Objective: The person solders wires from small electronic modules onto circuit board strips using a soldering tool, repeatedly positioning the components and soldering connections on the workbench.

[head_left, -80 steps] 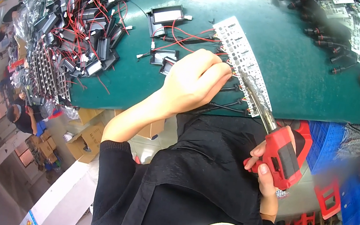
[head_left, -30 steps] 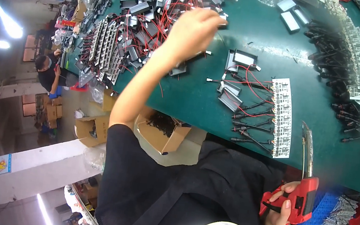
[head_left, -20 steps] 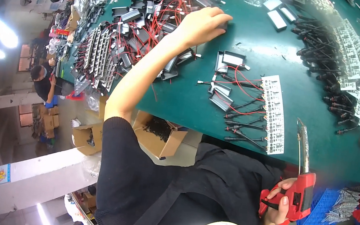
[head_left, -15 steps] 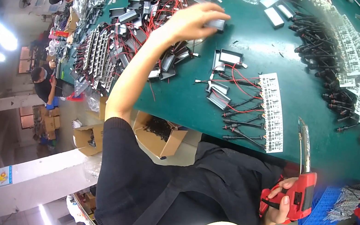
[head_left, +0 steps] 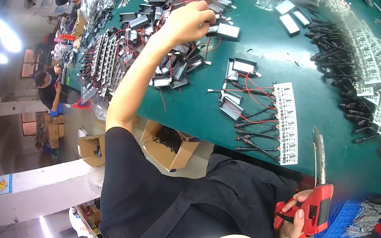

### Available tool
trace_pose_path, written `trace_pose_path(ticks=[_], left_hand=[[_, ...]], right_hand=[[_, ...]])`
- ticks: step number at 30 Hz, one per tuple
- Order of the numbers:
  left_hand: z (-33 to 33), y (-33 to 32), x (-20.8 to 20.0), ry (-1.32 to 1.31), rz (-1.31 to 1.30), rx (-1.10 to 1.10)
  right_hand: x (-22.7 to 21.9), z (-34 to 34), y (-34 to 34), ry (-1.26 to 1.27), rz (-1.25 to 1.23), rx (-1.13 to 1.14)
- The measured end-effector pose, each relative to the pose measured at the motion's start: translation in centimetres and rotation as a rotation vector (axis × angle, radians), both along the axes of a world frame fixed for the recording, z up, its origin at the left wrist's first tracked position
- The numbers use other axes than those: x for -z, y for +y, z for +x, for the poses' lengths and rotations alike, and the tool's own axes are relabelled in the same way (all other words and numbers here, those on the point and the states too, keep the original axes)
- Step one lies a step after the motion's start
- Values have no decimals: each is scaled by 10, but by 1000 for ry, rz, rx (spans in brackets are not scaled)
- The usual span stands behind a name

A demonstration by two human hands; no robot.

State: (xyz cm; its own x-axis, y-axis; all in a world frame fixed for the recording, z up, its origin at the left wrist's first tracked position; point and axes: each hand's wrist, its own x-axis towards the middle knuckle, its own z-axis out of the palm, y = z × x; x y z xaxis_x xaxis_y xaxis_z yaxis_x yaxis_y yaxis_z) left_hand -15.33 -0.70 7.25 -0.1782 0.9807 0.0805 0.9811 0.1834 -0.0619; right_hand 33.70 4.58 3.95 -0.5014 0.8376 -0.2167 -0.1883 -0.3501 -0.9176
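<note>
My left hand [head_left: 188, 23] reaches over a heap of small black cases with red wires [head_left: 178, 65], its fingers curled downward. The fingertips are hidden, so what they grip cannot be made out. Right beside them lies a case with a pale top [head_left: 227, 31]. Low on the right, my right hand [head_left: 294, 222] is wrapped round the handle of a red soldering gun [head_left: 319, 209], whose long metal tip points up over the table edge. Left of that tip lies a white circuit-board strip [head_left: 286, 123], with black cable connectors [head_left: 257, 136] and wired cases [head_left: 231, 106] along its left side.
A row of black cables [head_left: 333, 56] and stacked white board strips [head_left: 378, 83] line the green table's [head_left: 186, 113] right side. More board strips [head_left: 105, 59] lie left of the heap. Below the edge stand a cardboard box [head_left: 167, 145] and a blue crate [head_left: 339, 225]. People work at far left.
My left hand has moved left and slightly down, its outstretched fingers now curled. The pale-topped case beside it is more fully exposed. My right hand and the soldering gun have barely moved.
</note>
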Motion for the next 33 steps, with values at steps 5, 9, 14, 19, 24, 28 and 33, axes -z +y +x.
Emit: trace_pose_path(ticks=[5,9,14,19,24,28,33], left_hand=[[31,-10,5,-40,-68,-265],[56,-1,30,-13,-132,-489],[56,20,59,-100,83,-470],[48,58,54,-997,21,-533],[38,67,35,-1501,188,-306],[27,69,29,-265,125,445],[53,97,48,-62,101,533]], right_hand=[[7,4,2,2,-14,1],[6,2,5,9,-4,-41],[3,2,3,9,-5,-64],[-1,-1,0,-5,-16,-15],[-8,0,0,-79,55,42],[3,14,4,-10,-13,27],[2,13,6,-8,-2,-38]])
